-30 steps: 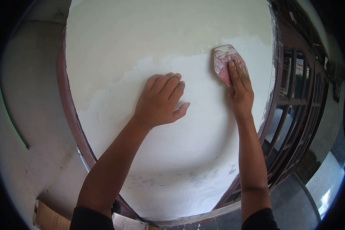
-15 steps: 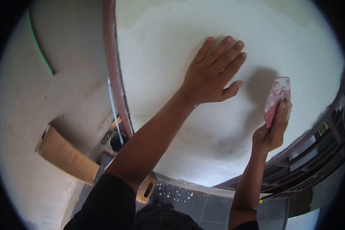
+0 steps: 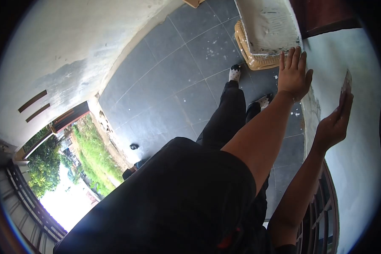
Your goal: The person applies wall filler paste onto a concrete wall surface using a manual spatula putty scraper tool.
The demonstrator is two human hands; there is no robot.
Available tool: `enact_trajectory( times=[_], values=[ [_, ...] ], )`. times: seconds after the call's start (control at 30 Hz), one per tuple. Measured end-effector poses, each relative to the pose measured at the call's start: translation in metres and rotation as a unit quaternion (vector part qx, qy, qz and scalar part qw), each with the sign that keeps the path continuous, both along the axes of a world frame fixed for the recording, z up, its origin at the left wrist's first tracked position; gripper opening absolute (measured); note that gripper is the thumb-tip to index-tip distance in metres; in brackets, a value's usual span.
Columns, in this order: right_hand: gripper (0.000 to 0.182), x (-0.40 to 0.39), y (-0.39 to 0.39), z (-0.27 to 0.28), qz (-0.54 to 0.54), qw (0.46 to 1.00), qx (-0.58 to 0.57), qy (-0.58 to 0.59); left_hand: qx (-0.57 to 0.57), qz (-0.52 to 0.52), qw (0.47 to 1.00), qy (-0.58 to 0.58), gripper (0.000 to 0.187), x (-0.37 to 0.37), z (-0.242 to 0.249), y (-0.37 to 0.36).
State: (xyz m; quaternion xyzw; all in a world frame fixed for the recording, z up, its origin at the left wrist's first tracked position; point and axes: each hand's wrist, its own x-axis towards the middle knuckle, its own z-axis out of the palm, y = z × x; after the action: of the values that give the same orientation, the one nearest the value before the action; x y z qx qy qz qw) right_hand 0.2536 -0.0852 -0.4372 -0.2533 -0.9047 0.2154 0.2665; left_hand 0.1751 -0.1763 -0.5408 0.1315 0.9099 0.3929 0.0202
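Observation:
My left hand (image 3: pixel 295 76) is open, fingers stretched out and flat. In view its fingertips overlap the near edge of a putty-smeared rectangular tray (image 3: pixel 299 23), beside the white wall (image 3: pixel 360 178). My right hand (image 3: pixel 333 127) is closed on a flat, putty-coated spreader (image 3: pixel 347 80), now seen nearly edge-on, against or close to the wall's surface. The tray rests on a tan plastic stool (image 3: pixel 262 64) and holds a whitish layer.
Grey floor tiles (image 3: pixel 156 72) carry white splatters. My legs and socked feet (image 3: pixel 235 74) stand near the stool. A second wall (image 3: pixel 80 46) runs along the left, with an opening onto grass (image 3: pixel 93 148). Dark window bars (image 3: pixel 324 211) lie at lower right.
My view has swung left and down, bringing the tray, stool and floor into sight. The spreader has turned from showing its face to nearly edge-on. My left hand stays open.

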Motion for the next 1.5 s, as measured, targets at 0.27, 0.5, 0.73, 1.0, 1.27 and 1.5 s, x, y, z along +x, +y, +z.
enact_trajectory(
  times=[0.27, 0.5, 0.73, 1.0, 1.27, 1.5],
  values=[
    [0.040, -0.081, -0.068, -0.175, 0.043, 0.977, -0.095, -0.185, -0.130, 0.039, 0.987, -0.081, 0.058, -0.040, -0.100, -0.105],
    [0.038, -0.130, -0.115, -0.218, -0.020, 0.957, -0.171, -0.234, -0.174, 0.021, 0.978, -0.113, 0.058, -0.095, -0.126, -0.142],
    [0.028, -0.154, -0.126, -0.228, -0.028, 0.955, -0.214, -0.206, -0.193, -0.009, 0.974, -0.115, 0.053, -0.125, -0.146, -0.156],
    [0.023, -0.162, -0.121, -0.250, -0.005, 0.948, -0.248, -0.200, -0.038, 0.031, 0.987, -0.156, 0.046, -0.147, -0.149, -0.191],
    [0.023, -0.173, -0.122, -0.252, 0.018, 0.949, -0.234, -0.210, 0.168, 0.096, 0.873, -0.447, 0.060, -0.158, -0.174, -0.190],
    [0.023, -0.181, -0.127, -0.257, 0.008, 0.949, -0.250, -0.193, 0.282, 0.117, 0.796, -0.523, 0.083, -0.161, -0.169, -0.186]
  ],
)
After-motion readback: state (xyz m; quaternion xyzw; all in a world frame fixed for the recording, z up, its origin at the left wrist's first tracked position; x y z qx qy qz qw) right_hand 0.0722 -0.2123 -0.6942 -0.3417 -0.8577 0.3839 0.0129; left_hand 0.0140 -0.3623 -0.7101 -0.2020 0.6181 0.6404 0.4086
